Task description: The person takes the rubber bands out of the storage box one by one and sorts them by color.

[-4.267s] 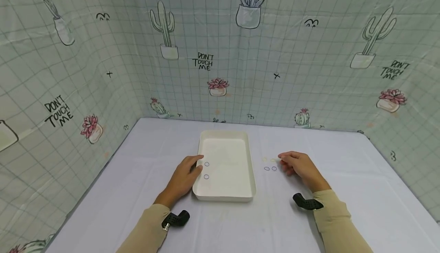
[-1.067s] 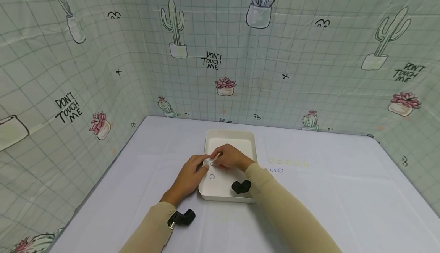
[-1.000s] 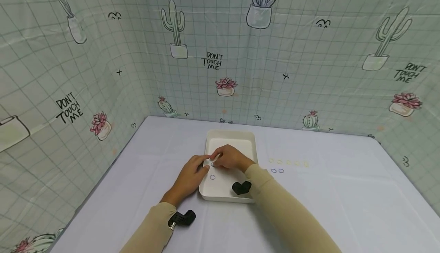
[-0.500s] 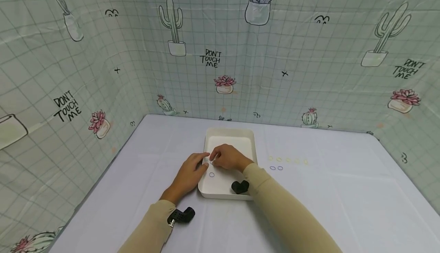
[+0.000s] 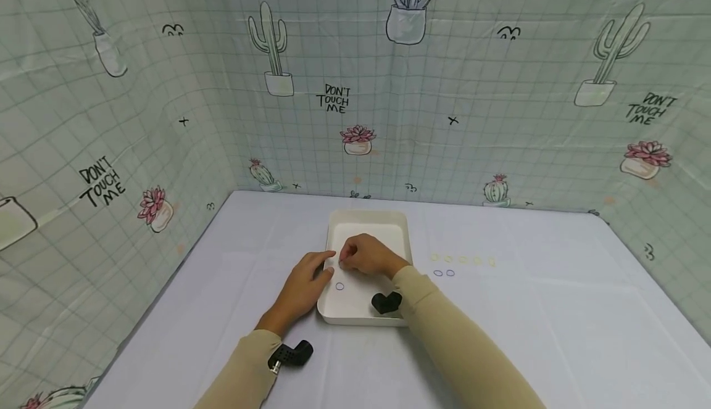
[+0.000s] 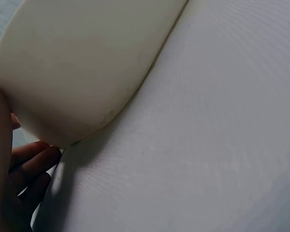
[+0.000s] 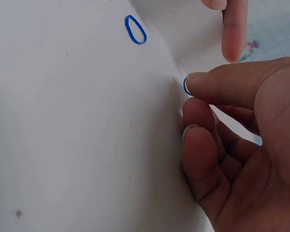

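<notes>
Over tray (image 5: 401,227), right hand (image 5: 369,256) touches blue band (image 7: 186,87)

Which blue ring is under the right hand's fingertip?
The blue ring inside the tray, half hidden under the right hand. Another tray ring lies free; two more lie outside on the table.

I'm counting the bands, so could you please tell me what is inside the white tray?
One blue band lies loose in the tray. The right hand holds a second blue band at its fingertips. Anything under that hand is covered.
</notes>
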The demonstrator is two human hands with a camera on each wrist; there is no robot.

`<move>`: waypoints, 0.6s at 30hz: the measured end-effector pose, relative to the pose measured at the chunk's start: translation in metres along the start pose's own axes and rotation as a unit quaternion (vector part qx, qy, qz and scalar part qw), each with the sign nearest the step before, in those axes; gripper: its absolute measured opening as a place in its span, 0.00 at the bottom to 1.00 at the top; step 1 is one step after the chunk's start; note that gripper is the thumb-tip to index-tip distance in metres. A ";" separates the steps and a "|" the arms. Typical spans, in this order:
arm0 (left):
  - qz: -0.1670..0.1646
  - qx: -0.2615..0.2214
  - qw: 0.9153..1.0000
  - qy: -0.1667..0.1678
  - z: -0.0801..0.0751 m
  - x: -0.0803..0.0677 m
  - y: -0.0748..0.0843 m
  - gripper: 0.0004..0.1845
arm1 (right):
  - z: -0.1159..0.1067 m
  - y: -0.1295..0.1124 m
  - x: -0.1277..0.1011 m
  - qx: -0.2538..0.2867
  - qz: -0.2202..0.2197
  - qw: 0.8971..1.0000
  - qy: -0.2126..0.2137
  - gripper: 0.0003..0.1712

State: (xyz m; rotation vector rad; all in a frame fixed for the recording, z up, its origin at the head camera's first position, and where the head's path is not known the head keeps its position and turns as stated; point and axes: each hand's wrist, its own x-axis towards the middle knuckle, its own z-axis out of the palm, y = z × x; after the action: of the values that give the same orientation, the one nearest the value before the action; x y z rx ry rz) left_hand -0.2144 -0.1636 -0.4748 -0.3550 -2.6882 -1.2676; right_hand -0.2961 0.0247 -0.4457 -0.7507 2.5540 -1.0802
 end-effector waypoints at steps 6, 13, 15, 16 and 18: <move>-0.004 -0.006 1.000 0.009 0.001 0.000 0.000 0.22 | -0.001 -0.001 0.002 0.030 0.018 0.999 0.015 0.01; -0.003 -0.013 1.000 0.011 0.002 -0.004 -0.002 0.22 | -0.005 -0.002 0.001 0.072 0.030 0.996 0.041 0.02; 0.002 -0.020 1.000 0.012 0.001 -0.004 -0.001 0.22 | -0.011 -0.003 -0.002 0.087 0.028 0.995 0.046 0.02; 0.004 -0.021 1.000 0.013 0.001 -0.004 -0.001 0.22 | -0.014 -0.003 -0.003 0.095 0.027 0.994 0.045 0.02; 0.008 -0.020 1.000 0.017 0.000 -0.004 -0.001 0.21 | -0.021 -0.005 -0.007 0.105 0.022 0.993 0.045 0.02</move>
State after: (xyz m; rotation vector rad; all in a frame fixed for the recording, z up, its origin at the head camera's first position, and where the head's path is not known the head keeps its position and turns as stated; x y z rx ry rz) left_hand -0.2113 -0.1643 -0.4767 -0.3566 -2.6299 -1.3135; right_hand -0.2970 0.0379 -0.4276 -0.6006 2.4647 -1.3710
